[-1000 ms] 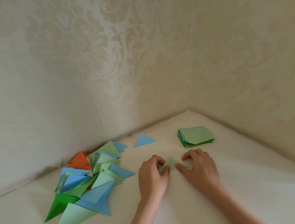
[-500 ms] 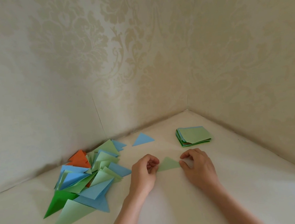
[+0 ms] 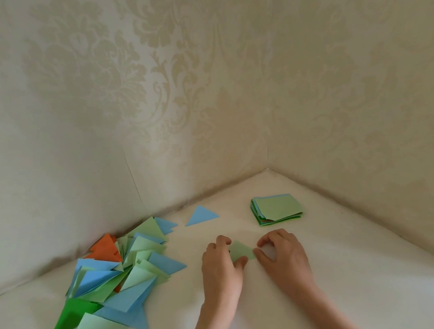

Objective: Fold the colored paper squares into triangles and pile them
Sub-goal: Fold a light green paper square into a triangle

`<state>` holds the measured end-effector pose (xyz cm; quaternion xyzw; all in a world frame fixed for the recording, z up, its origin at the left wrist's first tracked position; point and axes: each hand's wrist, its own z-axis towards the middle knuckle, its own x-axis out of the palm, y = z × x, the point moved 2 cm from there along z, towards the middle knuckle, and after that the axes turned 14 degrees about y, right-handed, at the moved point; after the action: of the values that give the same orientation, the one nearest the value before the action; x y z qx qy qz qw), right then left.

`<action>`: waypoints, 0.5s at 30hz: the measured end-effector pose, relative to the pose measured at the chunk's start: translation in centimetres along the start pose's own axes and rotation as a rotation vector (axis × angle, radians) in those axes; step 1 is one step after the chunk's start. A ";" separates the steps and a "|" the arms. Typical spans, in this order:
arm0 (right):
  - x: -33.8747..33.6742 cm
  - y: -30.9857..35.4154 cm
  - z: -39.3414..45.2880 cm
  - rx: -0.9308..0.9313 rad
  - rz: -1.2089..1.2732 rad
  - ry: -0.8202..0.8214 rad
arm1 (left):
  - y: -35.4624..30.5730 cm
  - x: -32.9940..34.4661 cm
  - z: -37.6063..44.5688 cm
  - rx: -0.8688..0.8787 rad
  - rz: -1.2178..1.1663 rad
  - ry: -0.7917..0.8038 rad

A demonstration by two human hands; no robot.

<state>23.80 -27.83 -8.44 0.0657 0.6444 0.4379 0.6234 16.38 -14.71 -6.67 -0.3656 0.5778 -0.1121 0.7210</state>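
Hands are seen from above on a white table [image 3: 363,296] set into a corner of cream patterned wallpaper [image 3: 200,84]. A small light green paper triangle [image 3: 240,251] lies flat at the centre, between both hands. It is pinched at its left side by the left hand [image 3: 220,267], whose fingers are curled over the far edge with the thumb at the near edge. Its right corner is touched by the thumb of the right hand [image 3: 283,257], whose fingers are arched with tips on the table. To the left, a loose pile of folded triangles [image 3: 115,278] in blue, green and orange is spread. One blue triangle [image 3: 201,215] lies apart, further back. At far right, a stack of unfolded squares [image 3: 277,209] is topped by a green sheet.
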 end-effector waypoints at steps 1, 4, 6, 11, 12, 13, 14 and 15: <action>0.0 0.0 0.0 -0.004 0.005 -0.004 | 0.0 0.0 0.1 0.019 -0.010 0.004; 0.1 -0.1 -0.1 -0.018 0.006 -0.009 | 0.5 -0.1 0.1 0.099 -0.012 0.008; -0.2 0.0 -0.1 -0.030 0.064 -0.043 | 1.0 -0.4 0.3 0.130 -0.044 0.003; -2.7 -0.5 1.7 -0.066 -0.062 -0.256 | 2.9 -3.7 3.9 0.140 -0.167 -0.068; -3.1 -0.8 2.4 -0.056 -0.139 -0.257 | 3.4 -4.4 4.9 0.132 -0.177 -0.064; -3.4 -1.2 3.0 -0.047 -0.210 -0.250 | 3.9 -4.9 6.0 0.125 -0.183 -0.057; -3.4 -1.7 3.5 -0.051 -0.268 -0.242 | 4.4 -5.2 7.1 0.115 -0.184 -0.048; -3.3 -2.1 3.9 -0.060 -0.310 -0.237 | 4.8 -5.5 8.1 0.097 -0.184 -0.040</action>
<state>28.86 -29.33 -6.68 -0.0017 0.5555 0.3449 0.7566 20.85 -4.86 -5.17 -0.3840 0.5214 -0.1984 0.7357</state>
